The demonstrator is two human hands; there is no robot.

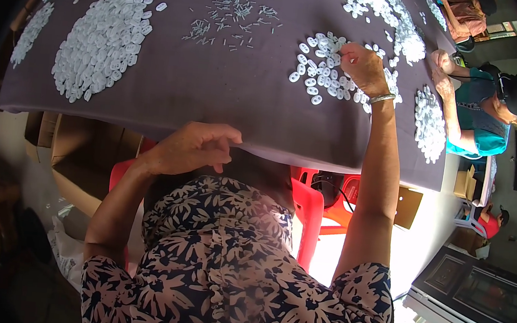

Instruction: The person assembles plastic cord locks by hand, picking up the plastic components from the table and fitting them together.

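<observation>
My right hand (pixel 364 68) reaches over a loose scatter of small white oval plastic pieces with two holes (pixel 323 79) on the right of the table. Its fingers are curled together at the pieces; whatever lies between the fingertips is too small to make out. A bangle (pixel 382 99) circles that wrist. Just off the table's near edge, my left hand (pixel 192 147) hovers above my lap. Its forefinger and thumb are bent and apart, with nothing visible between them. Small thin grey-green pins (pixel 238 13) lie strewn across the far middle of the table.
A dark cloth covers the table (pixel 215 89). Large heaps of white pieces sit at left (pixel 105 44), far right (pixel 401 32) and the right edge (pixel 429 125). Another person (pixel 484 108) works at the right side. Below are a red chair (pixel 307 222) and a cardboard box (pixel 84 157).
</observation>
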